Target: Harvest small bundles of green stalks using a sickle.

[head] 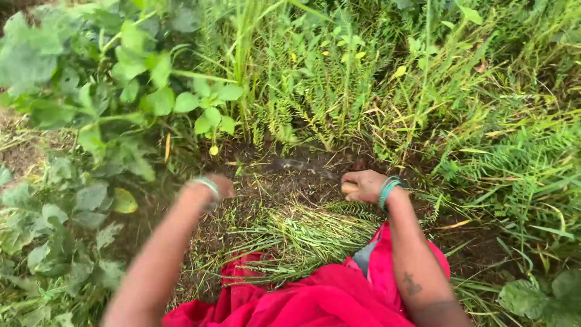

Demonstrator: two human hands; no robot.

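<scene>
Right hand [362, 185]: was seen closed in a fist on a pale handle, tool blade hidden, low over bare soil [290, 175].
Left hand [219, 184]: blurred; grip could not be told.
Cut grass [296, 233]: was laid in a heap between the arms, before the red garment [315, 300].
Standing grass [327, 91]: uncut, just beyond.
Method judged: stems best gathered firmly, cut close to soil.
</scene>
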